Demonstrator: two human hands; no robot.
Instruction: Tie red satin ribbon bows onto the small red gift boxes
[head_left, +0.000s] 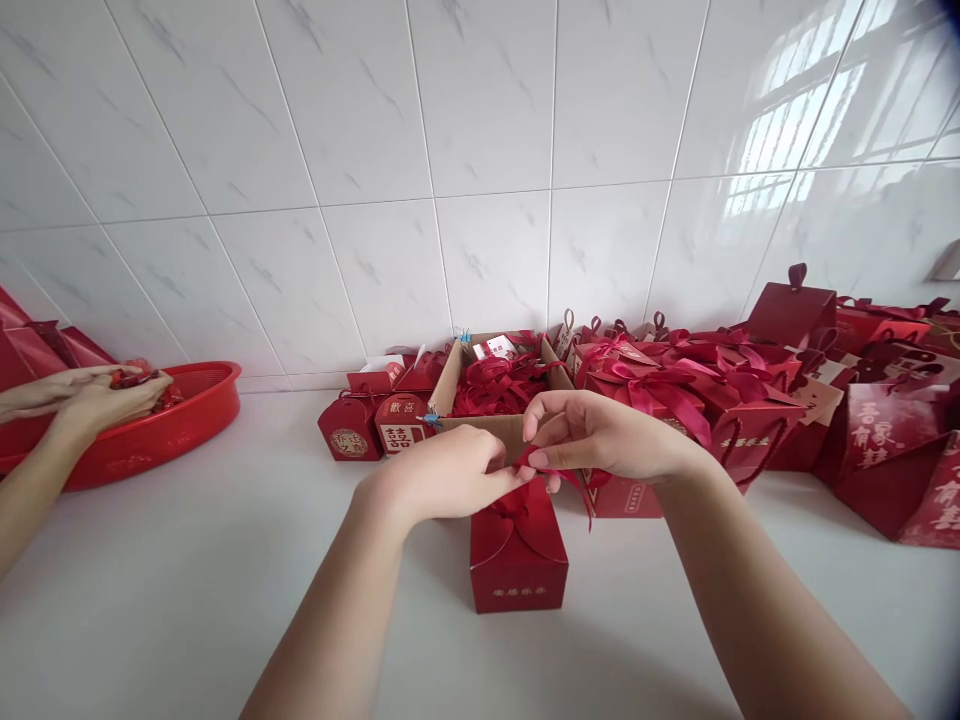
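A small red gift box [518, 555] stands on the white counter [187, 590] in front of me. Just above its top, my left hand [442, 475] and my right hand [600, 435] meet, and both pinch a thin red ribbon [574, 480] whose loose end hangs down beside the box. The fingers of each hand are closed on the ribbon. Behind my hands sits an open cardboard box [480, 425] full of red ribbons [499, 385].
Many finished red gift boxes with bows [675, 400] crowd the right back of the counter. Small red boxes [375, 420] stand left of the cardboard box. At far left another person's hands [82, 395] work over a red basin [180, 420]. A tiled wall rises behind.
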